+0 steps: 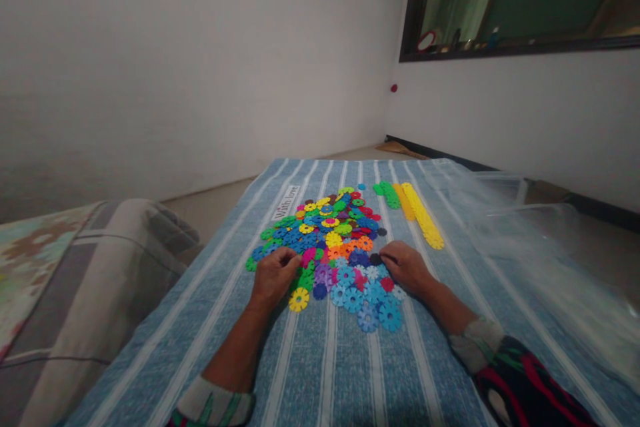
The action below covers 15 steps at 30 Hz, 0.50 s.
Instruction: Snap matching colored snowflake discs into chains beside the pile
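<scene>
A pile of colourful notched plastic discs, snowflake-shaped building pieces [325, 220], is spread over the striped cloth [305, 360]. My left hand [275, 273] rests at the pile's left edge with its fingers curled together, beside a pink disc [309, 255] and several green ones; what its fingertips hold, if anything, is hidden. On the right side, my right hand [407, 268] has its thumb and fingers pinched at the edge of a black disc [375, 259]. Light blue discs [367, 297] lie between the hands, nearer to me. A yellow disc [299, 299] lies by my left wrist.
Beyond my right hand lie rows of overlapping discs: a long yellow row [423, 217], an orange row [404, 202] and a green row [387, 194]. Clear plastic packaging [545, 247] stands along the right edge. Grey checked fabric [125, 267] is at the left.
</scene>
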### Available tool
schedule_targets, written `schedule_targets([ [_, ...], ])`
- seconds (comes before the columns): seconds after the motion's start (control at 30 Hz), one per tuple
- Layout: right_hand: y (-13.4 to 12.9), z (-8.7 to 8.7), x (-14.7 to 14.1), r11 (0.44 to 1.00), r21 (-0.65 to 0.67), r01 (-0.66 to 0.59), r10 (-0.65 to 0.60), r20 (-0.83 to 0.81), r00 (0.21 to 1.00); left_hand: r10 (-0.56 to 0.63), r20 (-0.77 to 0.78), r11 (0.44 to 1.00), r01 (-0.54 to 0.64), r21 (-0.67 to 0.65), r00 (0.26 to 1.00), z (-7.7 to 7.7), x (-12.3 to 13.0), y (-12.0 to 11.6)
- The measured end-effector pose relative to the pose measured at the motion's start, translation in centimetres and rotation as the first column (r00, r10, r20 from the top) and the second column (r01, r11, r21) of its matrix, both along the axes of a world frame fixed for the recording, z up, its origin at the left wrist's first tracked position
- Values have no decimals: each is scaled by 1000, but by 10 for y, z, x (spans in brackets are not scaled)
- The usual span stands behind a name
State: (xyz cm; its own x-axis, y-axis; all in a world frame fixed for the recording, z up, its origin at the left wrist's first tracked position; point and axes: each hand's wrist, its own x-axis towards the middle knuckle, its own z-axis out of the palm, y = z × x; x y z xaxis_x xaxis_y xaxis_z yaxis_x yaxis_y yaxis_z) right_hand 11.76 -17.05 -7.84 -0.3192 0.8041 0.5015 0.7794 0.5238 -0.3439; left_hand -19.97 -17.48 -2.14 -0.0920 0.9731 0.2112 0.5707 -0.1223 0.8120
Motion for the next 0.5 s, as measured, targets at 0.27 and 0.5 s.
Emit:
schedule_targets([
  [0.27, 0, 1, -1, 1000, -15, 0, 0, 11, 1000, 58, 12, 998, -58, -1, 998, 5, -7, 2],
  [0.5, -2, 2, 0, 999, -38, -7, 7, 7, 1000, -2, 77, 982, 16, -190, 997, 19, -30, 0],
])
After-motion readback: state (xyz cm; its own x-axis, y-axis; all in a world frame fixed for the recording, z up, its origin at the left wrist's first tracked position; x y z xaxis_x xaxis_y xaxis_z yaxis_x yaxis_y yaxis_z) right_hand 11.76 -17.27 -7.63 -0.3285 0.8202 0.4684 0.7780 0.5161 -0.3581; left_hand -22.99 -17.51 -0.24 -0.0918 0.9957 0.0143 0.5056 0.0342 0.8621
